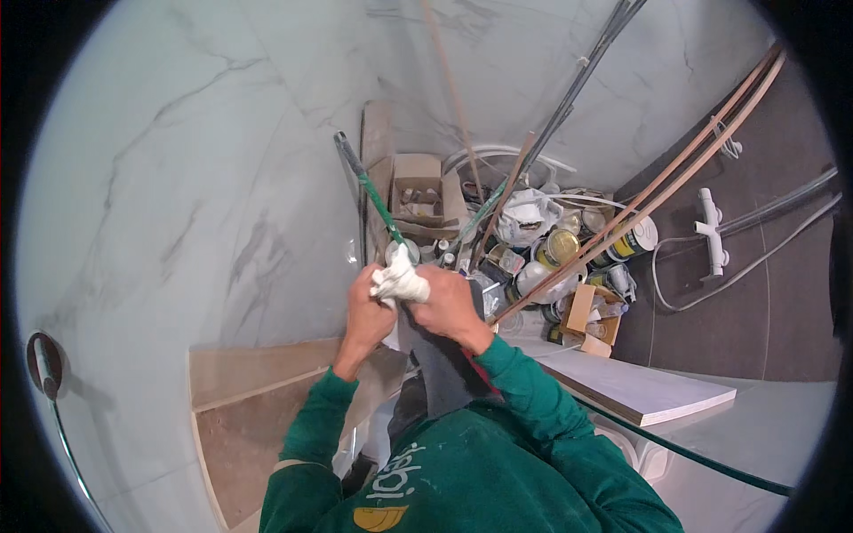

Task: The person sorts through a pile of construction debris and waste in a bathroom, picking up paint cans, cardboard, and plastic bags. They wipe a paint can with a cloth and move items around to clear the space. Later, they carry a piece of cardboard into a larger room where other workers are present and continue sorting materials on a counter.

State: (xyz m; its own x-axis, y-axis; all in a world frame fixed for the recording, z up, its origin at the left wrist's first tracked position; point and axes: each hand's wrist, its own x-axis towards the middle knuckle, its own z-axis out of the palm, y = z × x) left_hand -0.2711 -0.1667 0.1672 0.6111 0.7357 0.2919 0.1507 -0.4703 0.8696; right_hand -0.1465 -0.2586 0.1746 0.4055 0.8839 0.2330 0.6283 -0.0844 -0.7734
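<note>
A crumpled white cloth is bunched between my two hands, in front of my body. My left hand grips its left side, with the fingers curled. On the other side, my right hand is closed around the cloth's right part. Just beyond the cloth, a green pole with a dark grip leans up against the marble-look wall. The rim of a round, pale container shows behind the cloth; its contents are hidden.
Paint cans, a white plastic bag and open cardboard boxes crowd the corner. Long wooden strips slant across them. A white board and a glass edge lie at right; brown boards stand at left.
</note>
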